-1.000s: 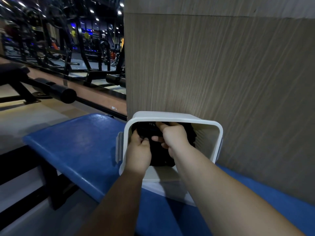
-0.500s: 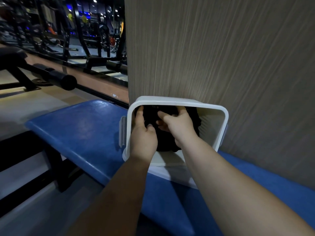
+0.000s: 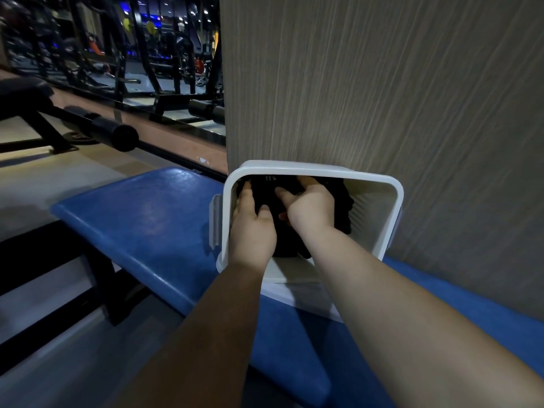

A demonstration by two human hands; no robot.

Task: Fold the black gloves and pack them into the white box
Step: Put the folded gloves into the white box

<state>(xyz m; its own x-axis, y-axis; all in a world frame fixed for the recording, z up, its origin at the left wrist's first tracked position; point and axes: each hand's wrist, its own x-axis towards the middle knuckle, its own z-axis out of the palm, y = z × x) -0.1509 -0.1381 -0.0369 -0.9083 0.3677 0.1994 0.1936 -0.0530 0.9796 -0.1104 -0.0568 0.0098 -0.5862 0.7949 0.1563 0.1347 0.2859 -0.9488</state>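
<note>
The left hand [image 3: 251, 228] and right hand [image 3: 312, 210] hide most of the black gloves [image 3: 343, 207].

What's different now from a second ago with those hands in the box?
The left hand uncurled and now presses flat on the gloves; the right hand loosened its grip too. The gloves stayed in the box, the box on the bench.

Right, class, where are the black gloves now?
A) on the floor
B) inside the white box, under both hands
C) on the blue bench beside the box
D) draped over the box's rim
B: the black gloves lie inside the white box, with the left hand and right hand on top of them.
</note>
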